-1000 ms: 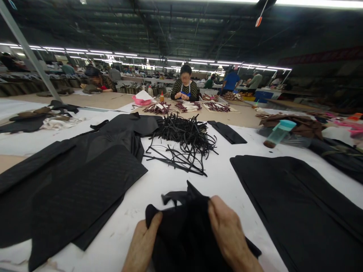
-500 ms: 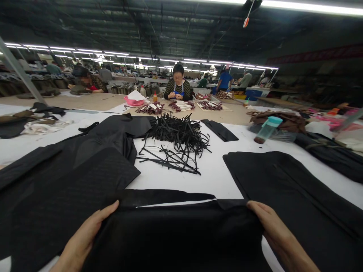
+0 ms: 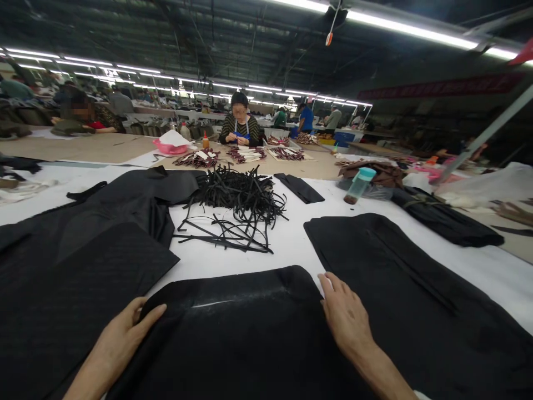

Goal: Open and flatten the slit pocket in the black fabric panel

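Observation:
A black fabric panel (image 3: pixel 245 339) with a smooth, slightly shiny surface lies in front of me, and a thin white streak crosses it near its far edge. My left hand (image 3: pixel 125 328) grips its left edge, thumb on top and fingers curled at the side. Along the right edge rests my right hand (image 3: pixel 347 316), its fingers stretched out and touching the panel's side; its thumb is hidden. To the right lies a stack of black fabric pieces (image 3: pixel 400 278). More black fabric (image 3: pixel 95 266) spreads out on the left, close to my left hand.
A tangled heap of black strips (image 3: pixel 237 191) lies ahead on the white table surface (image 3: pixel 287 244). Beyond are a small folded black piece (image 3: pixel 300 188), a bottle with a turquoise lid (image 3: pixel 360 183) and a rolled black bundle (image 3: pixel 449 216). A co-worker (image 3: pixel 240 125) sits opposite.
The panel's far edge now lies flatter, and the gap along it has shrunk to a thin streak. My right hand has shifted left and loosened from its pinch. The view has turned right.

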The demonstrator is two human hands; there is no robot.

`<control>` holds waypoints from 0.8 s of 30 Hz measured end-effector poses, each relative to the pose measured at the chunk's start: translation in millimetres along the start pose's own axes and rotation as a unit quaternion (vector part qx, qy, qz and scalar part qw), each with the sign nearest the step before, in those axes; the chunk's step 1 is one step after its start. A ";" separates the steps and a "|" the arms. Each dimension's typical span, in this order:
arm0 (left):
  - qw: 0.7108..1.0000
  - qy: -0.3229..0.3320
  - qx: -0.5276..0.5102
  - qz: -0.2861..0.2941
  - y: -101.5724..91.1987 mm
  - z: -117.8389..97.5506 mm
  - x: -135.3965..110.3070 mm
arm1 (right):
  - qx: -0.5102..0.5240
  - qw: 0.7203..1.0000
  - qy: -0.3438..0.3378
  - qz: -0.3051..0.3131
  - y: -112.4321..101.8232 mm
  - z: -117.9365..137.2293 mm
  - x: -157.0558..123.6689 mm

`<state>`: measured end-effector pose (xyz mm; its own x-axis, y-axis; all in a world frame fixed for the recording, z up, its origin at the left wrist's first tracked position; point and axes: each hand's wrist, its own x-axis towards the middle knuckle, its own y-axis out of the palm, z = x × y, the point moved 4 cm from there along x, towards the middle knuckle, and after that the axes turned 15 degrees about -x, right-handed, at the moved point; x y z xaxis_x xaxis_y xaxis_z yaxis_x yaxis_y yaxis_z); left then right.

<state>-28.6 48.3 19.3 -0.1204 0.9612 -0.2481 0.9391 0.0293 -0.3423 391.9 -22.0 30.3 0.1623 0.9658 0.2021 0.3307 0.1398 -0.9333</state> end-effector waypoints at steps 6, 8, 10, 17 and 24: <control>0.849 0.350 0.370 -0.142 22.1 -27.9 -40.9 | 0.075 0.976 -0.178 -0.105 -4.9 41.6 8.7; 0.801 0.415 0.416 -0.111 34.1 -32.7 -55.4 | 0.088 0.972 -0.193 -0.102 3.4 51.2 5.0; 0.779 0.410 0.463 -0.101 33.3 -31.1 -60.0 | 0.086 0.972 -0.186 -0.113 16.1 55.5 -3.8; 0.755 0.389 0.514 -0.124 4.7 -16.7 -53.5 | 0.075 0.982 -0.108 -0.139 40.4 37.7 -30.8; 0.734 0.549 0.387 0.104 92.1 -19.2 -101.3 | 0.005 0.986 -0.070 -0.149 -18.8 41.0 -33.9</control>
<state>76.3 -41.1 30.3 0.7298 0.5773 0.3664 0.3857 0.0949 -0.9177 342.1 -48.4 28.8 -0.0708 0.9020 0.4259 0.3351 0.4236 -0.8416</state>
